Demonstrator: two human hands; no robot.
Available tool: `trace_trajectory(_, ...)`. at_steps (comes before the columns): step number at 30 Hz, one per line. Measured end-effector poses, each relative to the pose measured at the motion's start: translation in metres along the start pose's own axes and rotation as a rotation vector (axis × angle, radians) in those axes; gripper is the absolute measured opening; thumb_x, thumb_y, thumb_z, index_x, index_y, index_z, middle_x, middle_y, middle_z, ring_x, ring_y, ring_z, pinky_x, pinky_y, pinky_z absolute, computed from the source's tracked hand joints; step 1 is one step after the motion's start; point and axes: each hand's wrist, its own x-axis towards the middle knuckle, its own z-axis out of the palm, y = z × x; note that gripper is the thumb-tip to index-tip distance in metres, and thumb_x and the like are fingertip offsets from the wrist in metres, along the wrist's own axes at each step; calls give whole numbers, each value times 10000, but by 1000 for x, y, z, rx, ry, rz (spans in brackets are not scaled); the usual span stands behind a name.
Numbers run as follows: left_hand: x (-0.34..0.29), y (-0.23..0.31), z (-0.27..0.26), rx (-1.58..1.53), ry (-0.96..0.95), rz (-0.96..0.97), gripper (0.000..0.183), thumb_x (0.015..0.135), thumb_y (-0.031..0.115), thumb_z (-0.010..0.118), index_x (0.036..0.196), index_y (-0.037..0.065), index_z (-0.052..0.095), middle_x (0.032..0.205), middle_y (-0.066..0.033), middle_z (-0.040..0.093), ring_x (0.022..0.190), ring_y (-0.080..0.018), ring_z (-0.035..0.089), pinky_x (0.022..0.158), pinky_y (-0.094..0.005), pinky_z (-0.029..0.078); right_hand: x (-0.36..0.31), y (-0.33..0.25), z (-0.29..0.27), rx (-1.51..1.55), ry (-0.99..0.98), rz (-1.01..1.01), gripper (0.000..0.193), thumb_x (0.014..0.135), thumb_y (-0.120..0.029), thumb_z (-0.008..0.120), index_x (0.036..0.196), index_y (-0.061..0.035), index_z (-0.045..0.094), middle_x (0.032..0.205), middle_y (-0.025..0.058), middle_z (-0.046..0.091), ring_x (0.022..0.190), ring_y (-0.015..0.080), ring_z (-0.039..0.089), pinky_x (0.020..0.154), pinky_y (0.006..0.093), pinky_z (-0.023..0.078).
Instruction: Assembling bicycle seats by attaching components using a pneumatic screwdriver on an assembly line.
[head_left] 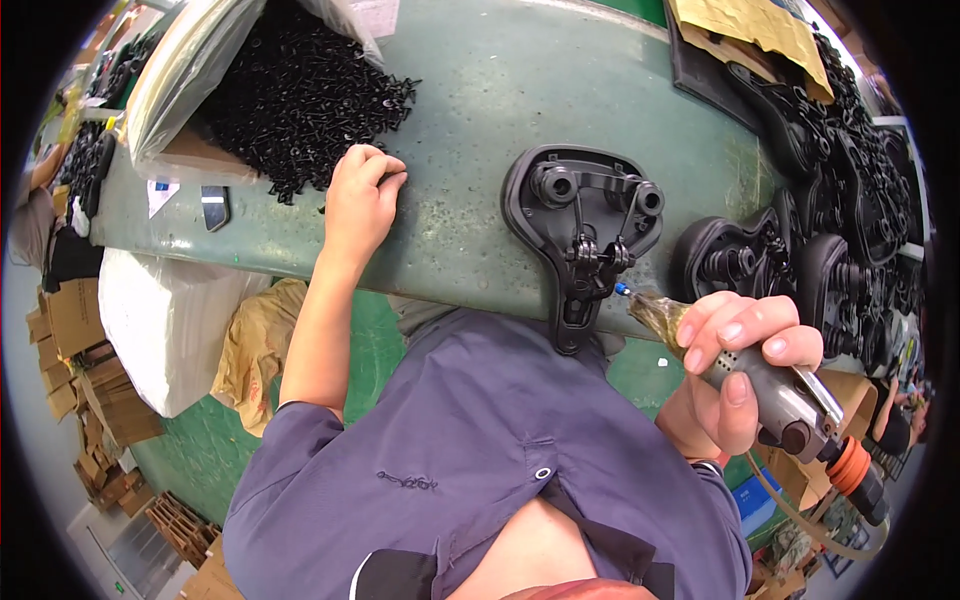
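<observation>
A black bicycle saddle (pixel 580 205) lies upside down on the green table, its springs and clamp facing up and its nose over the near edge. My right hand (pixel 745 350) is wrapped round an air screwdriver (pixel 780 410) with an orange ring at its hose end. The tool's blue tip (pixel 622 289) points at the saddle, close to the clamp. Beside a heap of small black screws (pixel 300 95), my left hand (pixel 365 195) is closed in a pinch just above the table. What its fingers hold, if anything, is hidden.
The screws spill from a plastic-lined box (pixel 190 90) on the table (pixel 480 80). More black saddles (pixel 740 250) crowd the right side. A dark phone-like object (pixel 215 208) lies at the left edge. A white foam-like bundle (pixel 165 330) and cardboard stand below left.
</observation>
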Motion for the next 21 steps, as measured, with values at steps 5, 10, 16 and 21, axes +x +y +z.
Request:
trace_trajectory(5, -4, 102, -1, -1260, -246, -258, 123, 998, 15, 687, 1119, 7, 665, 1082, -107, 730, 946, -208, 712, 857, -348, 585, 18, -9, 5, 141, -121, -14, 407, 916, 23, 685, 1245, -83, 471, 1116, 178, 622, 774, 243, 711, 727, 425, 614)
trace_trajectory(10, -39, 154, 16, -2015, -610, -336, 182, 1005, 9, 693, 1181, -30, 718, 1058, -141, 726, 918, -210, 727, 822, -346, 611, 28, 1, 23, 205, -112, -94, 332, 929, -60, 666, 1214, -81, 497, 1084, 115, 603, 683, 182, 681, 645, 340, 595)
trace_trajectory(16, -39, 158, 22, -1870, -559, -236, 167, 994, 9, 711, 1148, -36, 757, 1047, -147, 716, 909, -206, 724, 802, -330, 606, 22, -1, 20, 172, -116, -28, 327, 938, -48, 646, 1220, -76, 484, 1084, 126, 598, 692, 186, 685, 667, 357, 597)
trace_trajectory(21, -29, 156, 11, -1754, -798, -307, 156, 1010, 54, 706, 1129, -27, 767, 1031, -130, 739, 888, -191, 728, 773, -299, 596, 18, 1, 19, 205, -68, -17, 332, 930, -45, 653, 1209, -78, 476, 1064, 128, 594, 683, 186, 680, 651, 358, 592)
